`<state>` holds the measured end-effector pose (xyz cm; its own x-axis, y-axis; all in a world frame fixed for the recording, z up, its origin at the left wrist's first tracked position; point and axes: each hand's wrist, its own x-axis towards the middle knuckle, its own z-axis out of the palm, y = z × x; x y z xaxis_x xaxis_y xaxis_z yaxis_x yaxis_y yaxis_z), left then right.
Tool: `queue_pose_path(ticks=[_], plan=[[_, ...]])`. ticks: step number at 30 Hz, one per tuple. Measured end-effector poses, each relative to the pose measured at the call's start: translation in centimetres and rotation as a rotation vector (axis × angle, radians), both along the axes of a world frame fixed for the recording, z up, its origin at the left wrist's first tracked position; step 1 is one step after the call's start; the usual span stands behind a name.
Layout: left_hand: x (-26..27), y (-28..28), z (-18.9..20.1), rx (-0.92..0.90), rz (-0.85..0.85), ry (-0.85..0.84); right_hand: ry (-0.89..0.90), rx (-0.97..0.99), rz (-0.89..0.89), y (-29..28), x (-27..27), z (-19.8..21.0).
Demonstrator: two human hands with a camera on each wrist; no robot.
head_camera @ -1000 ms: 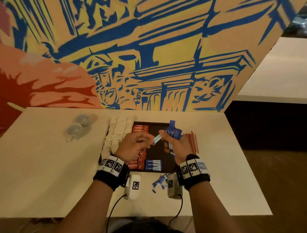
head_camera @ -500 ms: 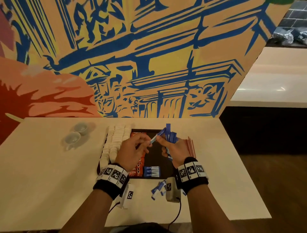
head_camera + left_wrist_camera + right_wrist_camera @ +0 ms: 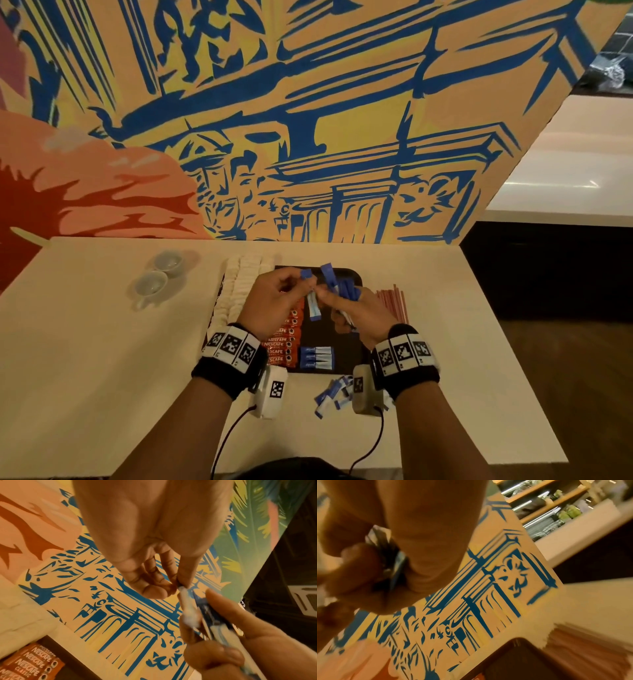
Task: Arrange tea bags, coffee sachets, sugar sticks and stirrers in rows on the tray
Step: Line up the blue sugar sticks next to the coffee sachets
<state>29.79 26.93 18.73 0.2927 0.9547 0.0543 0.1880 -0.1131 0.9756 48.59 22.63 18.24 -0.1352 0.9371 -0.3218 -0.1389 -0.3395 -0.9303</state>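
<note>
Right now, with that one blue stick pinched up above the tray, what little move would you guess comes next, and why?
Probably the left hand lowers its single sugar stick onto the tray, just beyond the three sugar sticks already laid in a row. The right hand holds a bundle of sugar sticks in reserve, and dark tray beyond that row is bare.

Likely a café: painted mural (image 3: 308, 120), stocked shelves (image 3: 547, 507).

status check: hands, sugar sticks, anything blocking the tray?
Left hand pinches one blue-and-white sugar stick. Right hand grips a bundle of blue sugar sticks. Both over the black tray; nothing blocking.
</note>
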Motion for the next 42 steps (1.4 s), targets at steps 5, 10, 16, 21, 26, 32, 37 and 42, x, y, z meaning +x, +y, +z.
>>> queue_pose_path(ticks=[5,10,16,21,26,32,37,42], plan=[[-0.7,1.2,0.6,-0.006,0.033,-0.056,0.362,-0.138,0.02,0.5,0.9,0.0],[-0.4,1.5,1.7,0.002,-0.11,-0.009,0.406,-0.122,0.021,1.2,0.8,0.4],[-0.2,1.6,2.2,-0.003,-0.17,0.074,0.284,-0.043,-0.211,2.3,0.0,0.3],[0.2,1.6,1.9,-0.066,-0.131,0.091,0.173,-0.018,-0.295,3.0,-0.2,0.1],[0.9,1.2,2.1,-0.125,-0.11,0.024,0.029,-0.005,-0.342,3.2,-0.3,0.1],[2.1,0.6,2.1,-0.157,-0.104,-0.006,0.03,0.03,-0.313,2.9,-0.7,1.0],[2.9,0.1,2.3,-0.129,-0.067,-0.005,0.066,0.049,-0.272,2.3,-0.3,1.7],[3.3,-0.8,2.8,-0.178,-0.027,-0.098,0.073,0.043,-0.288,1.3,0.6,1.7]])
